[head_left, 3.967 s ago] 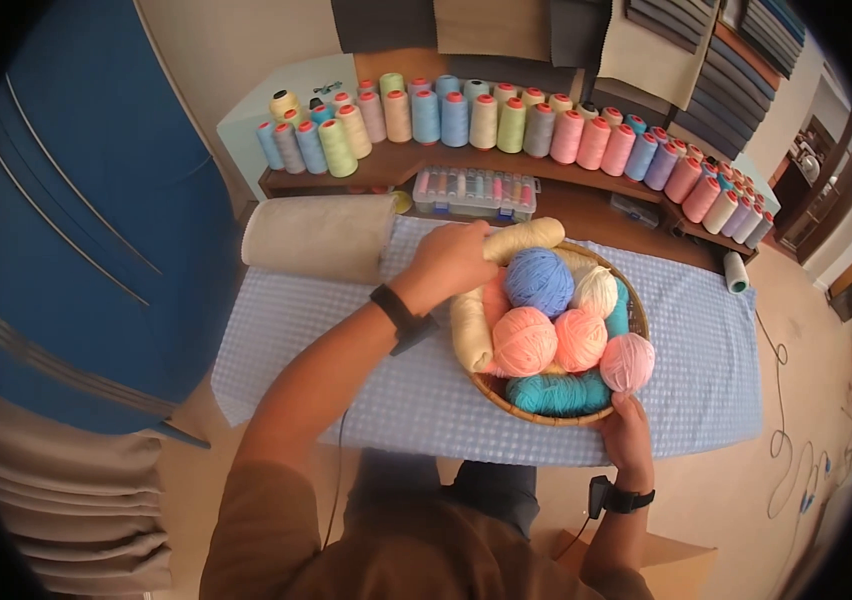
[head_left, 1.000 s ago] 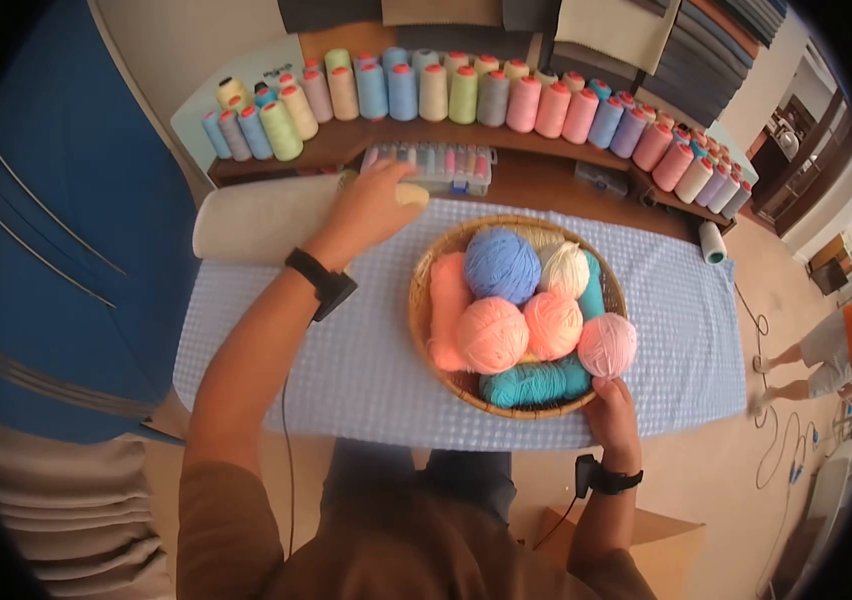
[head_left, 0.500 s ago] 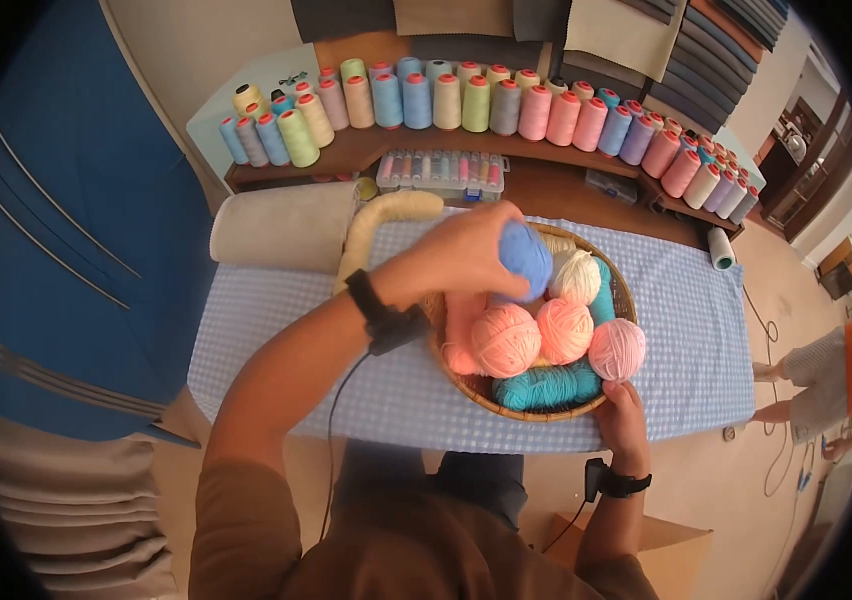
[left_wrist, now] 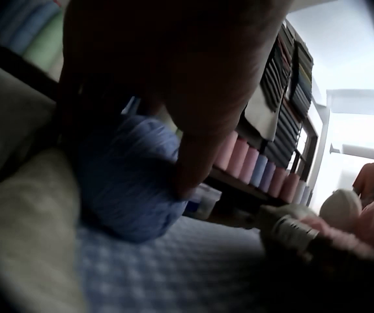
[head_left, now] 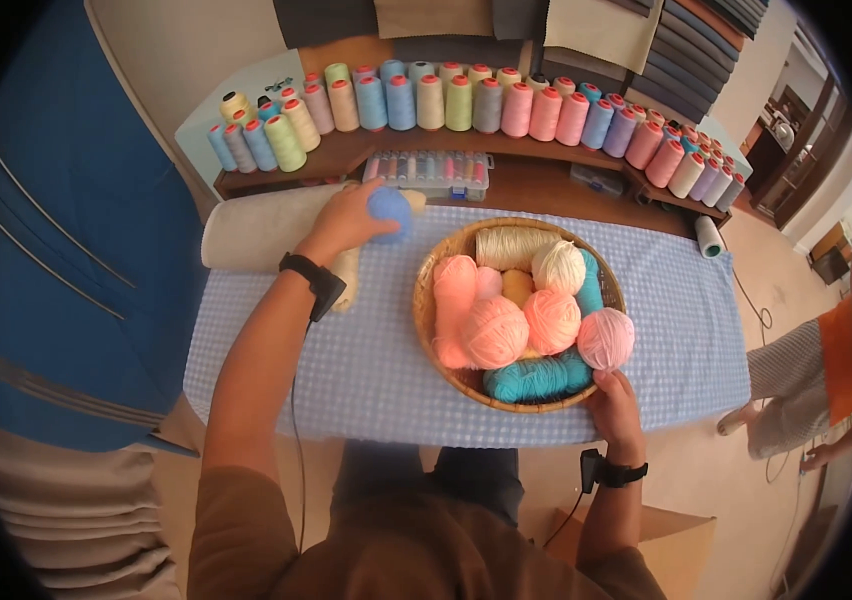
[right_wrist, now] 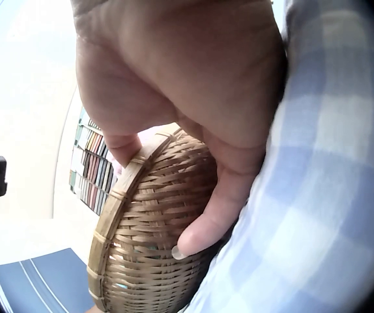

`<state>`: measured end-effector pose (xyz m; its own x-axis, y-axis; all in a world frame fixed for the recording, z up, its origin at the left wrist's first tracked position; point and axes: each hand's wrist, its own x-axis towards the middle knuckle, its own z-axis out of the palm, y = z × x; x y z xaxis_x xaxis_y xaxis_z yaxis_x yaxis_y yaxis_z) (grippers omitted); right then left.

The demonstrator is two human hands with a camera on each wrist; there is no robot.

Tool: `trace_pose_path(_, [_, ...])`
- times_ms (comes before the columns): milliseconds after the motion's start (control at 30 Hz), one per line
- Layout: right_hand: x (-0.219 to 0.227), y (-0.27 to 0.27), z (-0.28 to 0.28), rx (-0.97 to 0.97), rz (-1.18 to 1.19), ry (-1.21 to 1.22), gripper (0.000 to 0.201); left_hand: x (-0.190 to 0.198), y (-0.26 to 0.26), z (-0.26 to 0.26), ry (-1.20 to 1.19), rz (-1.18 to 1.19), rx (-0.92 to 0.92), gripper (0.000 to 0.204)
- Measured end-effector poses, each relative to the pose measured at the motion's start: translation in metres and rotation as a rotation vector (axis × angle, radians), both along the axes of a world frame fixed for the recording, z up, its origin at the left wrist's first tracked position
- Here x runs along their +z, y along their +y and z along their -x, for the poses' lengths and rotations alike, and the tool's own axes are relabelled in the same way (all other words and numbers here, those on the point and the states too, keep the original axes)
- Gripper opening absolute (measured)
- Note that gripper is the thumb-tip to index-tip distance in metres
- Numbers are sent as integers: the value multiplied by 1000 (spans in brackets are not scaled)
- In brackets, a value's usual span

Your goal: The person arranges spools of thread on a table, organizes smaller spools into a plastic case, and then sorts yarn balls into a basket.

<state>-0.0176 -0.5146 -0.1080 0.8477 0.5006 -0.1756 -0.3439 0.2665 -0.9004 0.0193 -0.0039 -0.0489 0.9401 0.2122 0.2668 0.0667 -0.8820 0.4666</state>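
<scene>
In the head view my left hand (head_left: 343, 219) grips a blue yarn ball (head_left: 389, 214) above the cream yarn skeins (head_left: 347, 276) at the table's left. The left wrist view shows the blue ball (left_wrist: 131, 179) under my fingers, beside a cream skein (left_wrist: 34, 228). My right hand (head_left: 616, 408) holds the near right rim of a wicker basket (head_left: 426, 335); in the right wrist view its fingers lie along the basket's woven side (right_wrist: 167, 215). Coral balls (head_left: 495, 332), a pink ball (head_left: 606, 339), a white ball (head_left: 558, 267) and teal skeins (head_left: 538, 377) fill the basket.
A beige fabric roll (head_left: 256, 232) lies at the back left of the checked cloth (head_left: 366, 370). Behind stand many thread cones (head_left: 429, 103) on a shelf and a clear spool case (head_left: 430, 174). Another person (head_left: 826, 365) is at the far right.
The long cream skein left the basket and lies at the left. My left hand then took hold of the blue ball and carried it left out of the basket. The right hand stays at the rim.
</scene>
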Motion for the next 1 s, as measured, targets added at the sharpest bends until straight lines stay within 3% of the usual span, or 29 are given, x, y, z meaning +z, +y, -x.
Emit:
trace_pose_path(67, [3, 1, 3, -4, -7, -5, 52, 1, -2, 6, -18, -44, 7, 82])
trace_pose_path(167, [2, 3, -2, -7, -17, -17, 50, 12, -22, 12, -373, -233, -40, 73])
trace_pose_path(233, [-11, -7, -3, -8, -20, -29, 51, 39, -64, 22, -457, -119, -126, 73])
trace_pose_path(267, [-23, -18, -8, 6, -25, -45, 52, 66, -96, 38, -346, -4, -222, 61])
trace_pose_path(300, [-38, -20, -13, 38, -42, -61, 52, 50, -116, 38, -326, 228, -311, 52])
trace_pose_path(367, [-29, -20, -10, 59, -60, -83, 52, 76, -161, 56, -113, 738, -924, 46])
trace_pose_path(400, [-19, -13, -7, 60, -57, -84, 53, 106, -170, 84, 272, 419, -612, 47])
trace_pose_path(433, [-14, -9, -5, 52, -53, -88, 55, 65, -177, 81, -120, 131, -654, 45])
trace_pose_path(500, [-19, -10, -10, 41, -71, -74, 60, 29, -189, 74, -389, 49, -713, 40])
trace_pose_path(600, [-30, -20, -20, 75, -83, -47, 63, 33, -187, 74, -169, 198, -737, 37])
trace_pose_path(633, [-22, -15, -16, 107, -77, -60, 62, 70, -185, 90, -27, 339, -595, 36])
trace_pose_path(767, [-4, -8, -2, -3, -87, -27, 43, 79, -114, 100, -238, 656, -459, 61])
trace_pose_path(800, [-23, -19, -6, -37, -81, 1, 43, 77, -97, 98, -160, 418, -275, 64])
trace_pose_path(833, [-13, -11, -2, -22, -88, -34, 45, 65, -86, 99, -147, 305, -176, 66])
trace_pose_path(900, [-9, -8, -3, -13, -77, 1, 49, 33, -61, 87, -133, -57, -172, 65])
trace_pose_path(1000, [15, 4, 0, -11, -61, 5, 52, 16, -44, 81, -20, -99, -74, 61])
